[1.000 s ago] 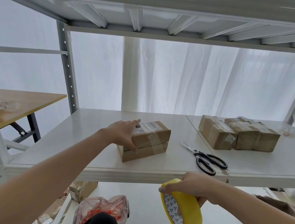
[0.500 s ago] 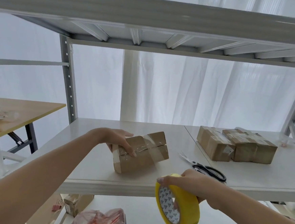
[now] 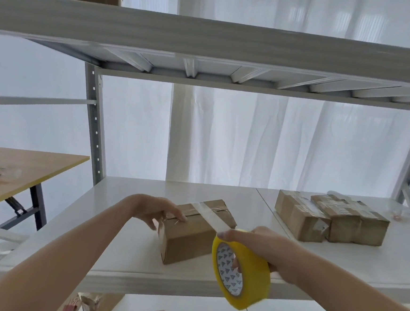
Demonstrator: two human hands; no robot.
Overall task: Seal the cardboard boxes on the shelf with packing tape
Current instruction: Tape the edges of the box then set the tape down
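Your left hand (image 3: pixel 156 209) rests on the box (image 3: pixel 190 240), its fingers (image 3: pixel 179 216) loosely spread and holding nothing, with the tips pressing on the top near the left edge. The box sits towards the front of the white shelf (image 3: pixel 124 235), turned at an angle. Your right hand (image 3: pixel 263 245) grips the yellow roll (image 3: pixel 250 279) just in front of the box, thumb over the rim, fingers clamped through the core. A clear strip (image 3: pixel 209 214) stretches from the roll across the box top. A cluster of taped boxes (image 3: pixel 328 221) stands well to the right on the same shelf.
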